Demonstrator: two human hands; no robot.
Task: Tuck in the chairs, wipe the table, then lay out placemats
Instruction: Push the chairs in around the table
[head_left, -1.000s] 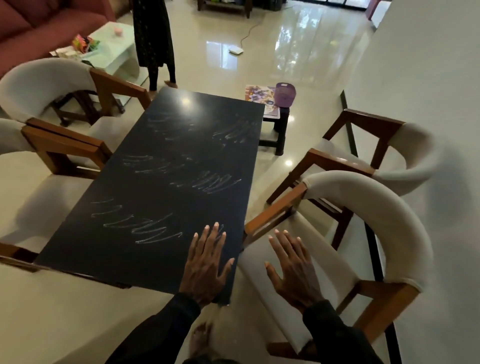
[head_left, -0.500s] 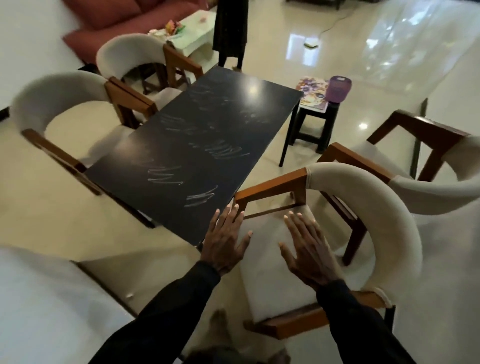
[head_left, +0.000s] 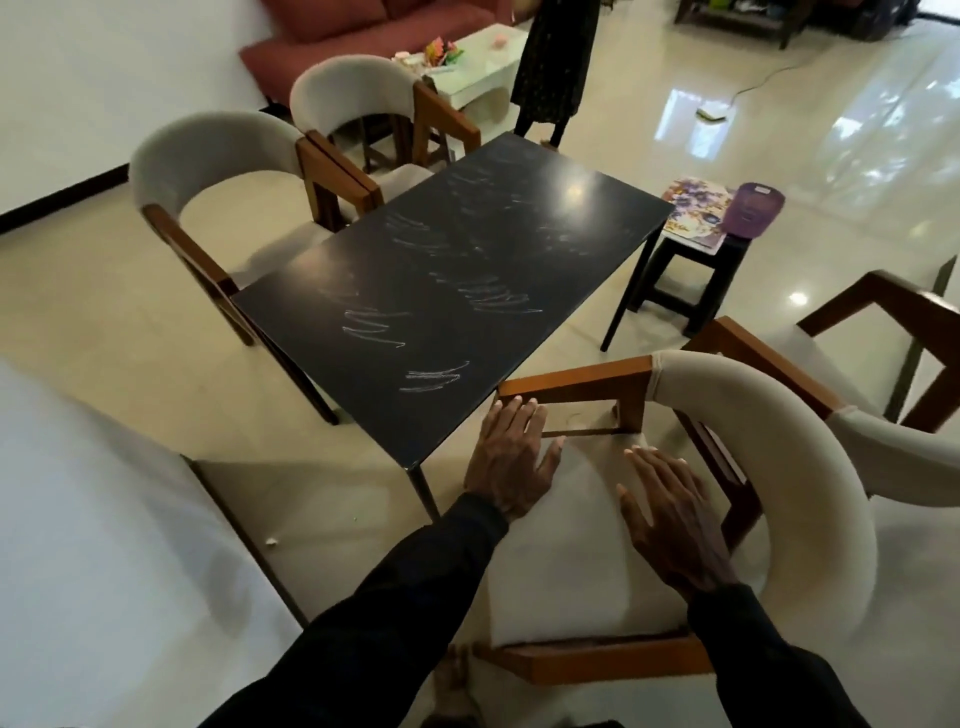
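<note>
A black rectangular table (head_left: 447, 291) carries several white chalk scribbles. Just right of its near corner stands a chair with a wooden frame and a cream padded back (head_left: 779, 457), pulled out from the table. My left hand (head_left: 511, 462) hovers flat and open over the seat's front edge, fingertips near the wooden armrest. My right hand (head_left: 670, 519) is spread open above the seat cushion, holding nothing. A second pulled-out chair (head_left: 893, 395) stands at the right. Two more chairs (head_left: 208, 171) (head_left: 353, 88) stand along the table's far left side.
A dark stool (head_left: 685, 275) past the table's right end holds colourful placemats (head_left: 693, 208) and a purple container (head_left: 756, 208). A person in a dark dress (head_left: 550, 62) stands beyond the table beside a white coffee table (head_left: 478, 62) and a red sofa (head_left: 332, 31). White surface at lower left.
My view has swung right and back, from the table's end to the near right chair. Both hands stayed open and moved from the table edge to above the chair seat.
</note>
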